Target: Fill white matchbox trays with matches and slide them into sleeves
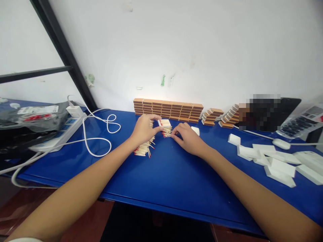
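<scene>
My left hand (145,128) pinches a small white matchbox tray (165,123) between thumb and fingers at its left end. Matches lie inside that tray. Just below it sits a small pile of red-tipped matches (167,131). My right hand (188,137) is at the right side of this pile, its thumb and fingertips drawn together; whether a match is between them is too small to tell. A larger heap of loose matches (143,148) lies under and beside my left wrist, partly hidden by the hand.
Stacked brown-sided matchboxes (168,109) line the wall, with shorter stacks (211,116) to their right. White trays (280,168) are scattered at the right of the blue table (161,181). White cables (97,134) and a power strip (65,129) occupy the left. A dark phone (286,109) stands at back right.
</scene>
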Action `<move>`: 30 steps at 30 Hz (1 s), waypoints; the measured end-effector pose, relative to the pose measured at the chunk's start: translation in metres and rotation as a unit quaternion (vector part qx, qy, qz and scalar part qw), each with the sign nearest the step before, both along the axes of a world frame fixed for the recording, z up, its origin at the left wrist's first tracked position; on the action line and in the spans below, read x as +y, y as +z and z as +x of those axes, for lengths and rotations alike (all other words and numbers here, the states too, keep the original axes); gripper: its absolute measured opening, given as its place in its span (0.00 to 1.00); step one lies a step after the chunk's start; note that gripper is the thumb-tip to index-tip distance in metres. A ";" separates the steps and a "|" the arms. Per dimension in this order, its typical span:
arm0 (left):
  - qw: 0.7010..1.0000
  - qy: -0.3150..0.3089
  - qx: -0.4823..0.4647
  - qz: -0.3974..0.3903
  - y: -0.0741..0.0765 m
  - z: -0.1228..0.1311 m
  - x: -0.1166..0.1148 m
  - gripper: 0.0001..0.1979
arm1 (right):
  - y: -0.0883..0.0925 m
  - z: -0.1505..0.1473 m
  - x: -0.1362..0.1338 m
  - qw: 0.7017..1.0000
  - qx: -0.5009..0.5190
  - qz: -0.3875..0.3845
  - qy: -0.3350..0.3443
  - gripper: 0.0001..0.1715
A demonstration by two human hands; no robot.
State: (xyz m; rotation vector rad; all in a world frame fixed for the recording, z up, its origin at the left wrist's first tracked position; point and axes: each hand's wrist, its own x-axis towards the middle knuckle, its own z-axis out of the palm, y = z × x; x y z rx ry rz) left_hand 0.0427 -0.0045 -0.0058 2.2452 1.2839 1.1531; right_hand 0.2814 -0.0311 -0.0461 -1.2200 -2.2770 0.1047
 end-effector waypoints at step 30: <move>0.995 -0.092 0.040 0.009 0.001 0.005 -0.010 0.18 | 0.022 0.005 -0.011 0.996 0.078 0.038 -0.028 0.04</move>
